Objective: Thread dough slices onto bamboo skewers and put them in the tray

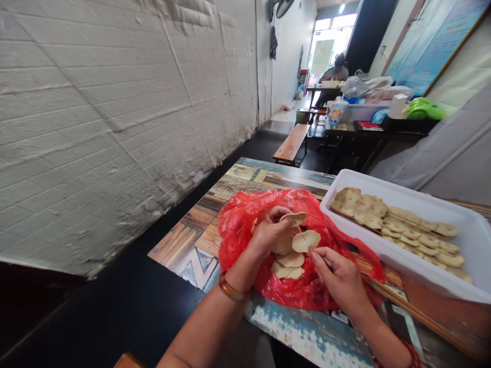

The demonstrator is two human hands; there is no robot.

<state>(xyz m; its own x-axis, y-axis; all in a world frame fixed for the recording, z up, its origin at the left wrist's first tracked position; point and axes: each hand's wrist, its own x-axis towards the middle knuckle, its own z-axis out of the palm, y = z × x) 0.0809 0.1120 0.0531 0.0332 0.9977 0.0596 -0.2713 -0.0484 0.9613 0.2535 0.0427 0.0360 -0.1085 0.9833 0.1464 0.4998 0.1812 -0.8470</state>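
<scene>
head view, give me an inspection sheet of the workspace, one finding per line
Surface: table printed with a wood-plank pattern and a large letter Z.
Work things: pale discs on a spread red bag; rows of discs inside the white tub.
Clutter: long sticks beside the tub.
Hands: left hand holds one disc; right hand pinches a thin stick at a second disc.
Cables: nothing seen.
Surroundings: white brick-patterned wall, bench, back table loaded with bags, person farther off.

Skewered pale disc (pixel 306 241) over red bag (pixel 238 220)
</scene>
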